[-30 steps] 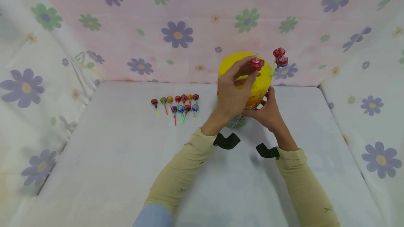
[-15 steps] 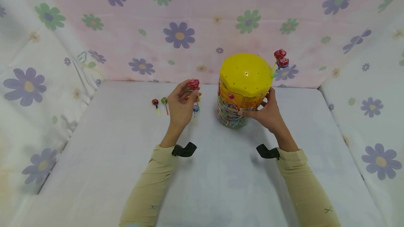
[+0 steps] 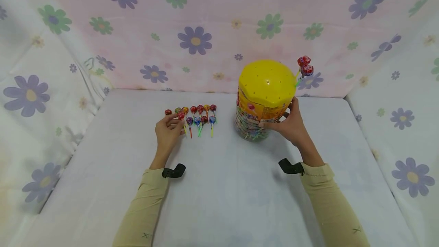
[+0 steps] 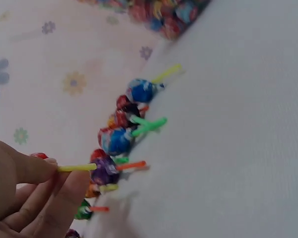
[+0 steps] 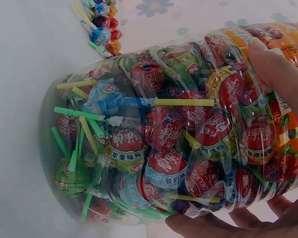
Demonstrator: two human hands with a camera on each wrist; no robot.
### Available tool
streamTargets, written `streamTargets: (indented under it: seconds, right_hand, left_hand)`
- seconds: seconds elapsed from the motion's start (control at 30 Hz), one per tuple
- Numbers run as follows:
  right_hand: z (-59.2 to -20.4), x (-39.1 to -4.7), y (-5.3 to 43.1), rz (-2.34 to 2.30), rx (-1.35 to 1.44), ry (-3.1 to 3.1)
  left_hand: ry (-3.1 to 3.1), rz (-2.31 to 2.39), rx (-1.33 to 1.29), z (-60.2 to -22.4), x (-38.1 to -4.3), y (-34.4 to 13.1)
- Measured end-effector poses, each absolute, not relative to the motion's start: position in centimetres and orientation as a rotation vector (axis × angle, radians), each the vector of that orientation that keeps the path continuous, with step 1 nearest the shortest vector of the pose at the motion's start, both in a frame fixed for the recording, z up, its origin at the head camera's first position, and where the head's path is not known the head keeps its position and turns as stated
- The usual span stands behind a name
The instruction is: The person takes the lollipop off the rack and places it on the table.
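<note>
My left hand [image 3: 167, 134] pinches a red-wrapped lollipop [image 3: 181, 115] with a yellow stick [image 4: 77, 168], at the left end of two rows of lollipops on the table. A purple lollipop [image 3: 190, 121] with an orange stick lies just right of it. My right hand [image 3: 289, 123] grips the side of a big clear jar [image 5: 154, 129] full of wrapped lollipops, its fingers and thumb round the orange label. The jar's yellow lid [image 3: 267, 81] has small holes, and two red lollipops [image 3: 305, 66] stick out at its right edge.
The lollipop rows [image 3: 204, 115] lie left of the jar on the white table [image 3: 219, 193]. A pink flowered cloth [image 3: 219, 33] rises behind the table, with flowered white cloth [image 3: 27, 132] at the sides. Each wrist carries a black strap piece [image 3: 290, 166].
My left hand has moved left and down from the jar's lid to the lollipop rows, carrying the red lollipop. My right hand stays on the jar.
</note>
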State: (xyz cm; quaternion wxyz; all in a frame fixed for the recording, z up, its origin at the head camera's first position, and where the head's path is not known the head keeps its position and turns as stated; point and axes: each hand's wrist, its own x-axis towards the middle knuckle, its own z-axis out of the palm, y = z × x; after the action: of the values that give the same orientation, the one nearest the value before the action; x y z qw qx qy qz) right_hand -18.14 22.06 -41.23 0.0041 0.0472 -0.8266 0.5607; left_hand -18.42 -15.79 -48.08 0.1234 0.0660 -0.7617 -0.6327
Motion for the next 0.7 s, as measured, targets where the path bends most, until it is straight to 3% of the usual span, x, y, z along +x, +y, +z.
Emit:
streamTargets:
  seconds: [0.7]
  right_hand:
    - [-41.4, -18.3, 22.1, 1.765, 0.143, -2.599]
  left_hand:
    - [-2.531, -1.484, 0.238, -50.1, -19.1, -16.1]
